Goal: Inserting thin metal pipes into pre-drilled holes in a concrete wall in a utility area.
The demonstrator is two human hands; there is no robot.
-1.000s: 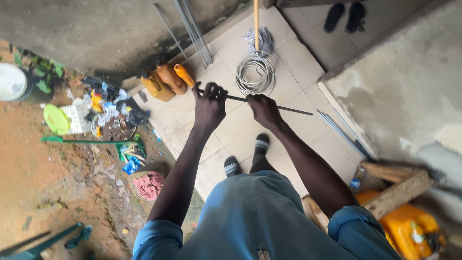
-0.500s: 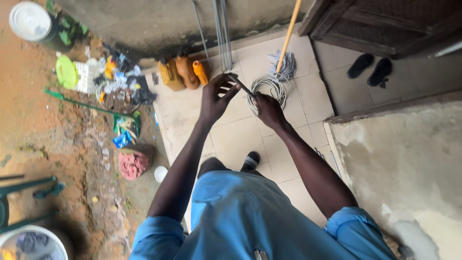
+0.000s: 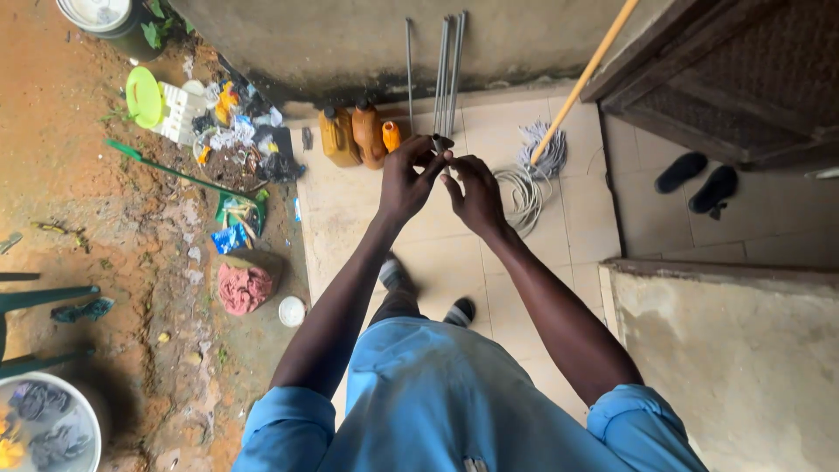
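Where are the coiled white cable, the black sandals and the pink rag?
coiled white cable [image 3: 523, 197], head view, on the loops at the coil's right side.
black sandals [image 3: 682, 172], head view, on the left sandal's middle.
pink rag [image 3: 243, 288], head view, on the middle of the bundle.

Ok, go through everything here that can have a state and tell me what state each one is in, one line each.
Left hand: raised, fingers pinching the end of a thin dark rod.
Right hand: raised, fingertips at the same rod end.
Thin dark rod: held end-on between both hands.
Metal rods: leaning on the wall.
Amber jugs: upright, capped.
White cable: coiled on the tiles.
Mop: leaning, head on the floor.
Black slippers: lying side by side, unworn.
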